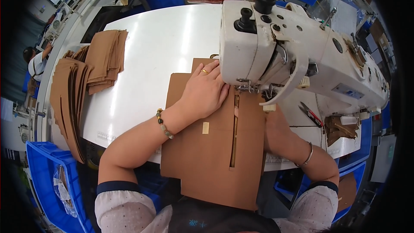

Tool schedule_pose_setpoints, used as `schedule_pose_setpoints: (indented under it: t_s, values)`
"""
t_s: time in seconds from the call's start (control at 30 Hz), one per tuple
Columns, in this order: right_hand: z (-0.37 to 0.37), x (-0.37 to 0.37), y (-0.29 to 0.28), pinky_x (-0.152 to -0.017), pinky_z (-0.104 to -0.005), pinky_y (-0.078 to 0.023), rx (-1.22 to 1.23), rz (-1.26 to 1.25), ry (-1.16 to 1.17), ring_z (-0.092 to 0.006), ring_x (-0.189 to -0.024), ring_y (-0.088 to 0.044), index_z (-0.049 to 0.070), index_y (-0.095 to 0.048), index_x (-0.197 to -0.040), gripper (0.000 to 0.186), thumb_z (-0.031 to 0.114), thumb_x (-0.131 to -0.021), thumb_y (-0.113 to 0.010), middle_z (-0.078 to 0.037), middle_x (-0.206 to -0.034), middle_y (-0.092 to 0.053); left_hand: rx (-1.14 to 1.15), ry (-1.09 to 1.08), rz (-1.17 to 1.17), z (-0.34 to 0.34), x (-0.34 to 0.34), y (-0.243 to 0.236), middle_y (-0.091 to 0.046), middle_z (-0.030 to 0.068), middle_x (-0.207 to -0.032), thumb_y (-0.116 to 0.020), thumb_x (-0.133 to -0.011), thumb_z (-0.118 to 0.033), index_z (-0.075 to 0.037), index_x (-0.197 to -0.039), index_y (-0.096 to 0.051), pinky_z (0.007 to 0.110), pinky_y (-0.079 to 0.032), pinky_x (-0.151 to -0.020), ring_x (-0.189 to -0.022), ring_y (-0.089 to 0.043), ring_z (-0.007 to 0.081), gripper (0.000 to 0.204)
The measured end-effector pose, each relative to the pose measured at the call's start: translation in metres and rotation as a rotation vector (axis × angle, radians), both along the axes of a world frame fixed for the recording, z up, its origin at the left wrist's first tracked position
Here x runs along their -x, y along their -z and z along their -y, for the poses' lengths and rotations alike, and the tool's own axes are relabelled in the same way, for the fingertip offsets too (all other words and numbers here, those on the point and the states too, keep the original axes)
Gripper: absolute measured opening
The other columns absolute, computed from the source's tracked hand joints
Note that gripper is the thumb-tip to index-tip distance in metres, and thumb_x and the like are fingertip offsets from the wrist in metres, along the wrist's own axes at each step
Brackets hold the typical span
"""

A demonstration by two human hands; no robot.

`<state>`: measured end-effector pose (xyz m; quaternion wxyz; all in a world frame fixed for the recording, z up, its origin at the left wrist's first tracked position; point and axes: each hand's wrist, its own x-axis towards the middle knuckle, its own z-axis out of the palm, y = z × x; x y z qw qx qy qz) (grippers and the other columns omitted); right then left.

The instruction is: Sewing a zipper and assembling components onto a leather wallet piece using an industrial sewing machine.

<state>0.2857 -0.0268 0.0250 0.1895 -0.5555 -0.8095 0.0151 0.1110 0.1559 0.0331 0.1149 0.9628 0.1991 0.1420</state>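
Note:
A large brown panel, leather-like, lies under the head of a white sewing machine and hangs over the table's near edge. A long narrow slot with a brass-coloured zipper runs along it. My left hand rests flat on the panel's far part, left of the needle area, fingers stretched out. My right hand reaches beneath the panel from the right. A bit of skin shows through the slot, but most of its fingers are hidden. A small pale tab sits on the panel.
Stacks of brown cut pieces lie on the left of the white table. Red-handled snips and brown scraps lie right of the machine. Blue bins stand at both sides. Another person works far left.

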Motion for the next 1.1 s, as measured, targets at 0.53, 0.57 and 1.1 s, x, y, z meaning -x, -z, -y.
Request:
schedule_pose_setpoints:
  t_s: [0.53,0.57,1.1]
  values:
    - [0.001,0.001,-0.002,-0.112,-0.0649,-0.035,0.029,-0.051,0.020,-0.0370,-0.119,-0.062,0.011,-0.065,-0.136,0.056,0.027,-0.083,-0.070,-0.019,-0.131,-0.066,-0.004,0.109,0.052,0.047,0.039,-0.001,-0.055,0.0129,-0.148,-0.067,-0.097,-0.022,-0.004,-0.139,-0.059,0.060,-0.039,-0.114,-0.143,-0.048,0.0344,0.046]
    - [0.001,0.001,-0.003,-0.112,-0.0645,-0.034,0.040,-0.049,0.025,-0.0366,-0.120,-0.062,0.011,-0.065,-0.136,0.056,0.027,-0.083,-0.070,-0.018,-0.131,-0.066,0.005,0.114,0.042,0.047,0.039,-0.001,-0.055,0.0125,-0.149,-0.066,-0.098,-0.022,-0.005,-0.140,-0.059,0.060,-0.039,-0.114,-0.143,-0.048,0.0341,0.046]
    - [0.002,0.002,-0.004,-0.112,-0.0644,-0.035,0.007,-0.007,0.029,-0.0328,-0.121,-0.062,0.012,-0.063,-0.139,0.059,0.028,-0.082,-0.071,-0.014,-0.133,-0.066,0.014,0.140,0.073,0.044,0.038,0.001,-0.054,0.0137,-0.149,-0.066,-0.096,-0.016,-0.002,-0.140,-0.059,0.063,-0.039,-0.112,-0.143,-0.047,0.0358,0.047]
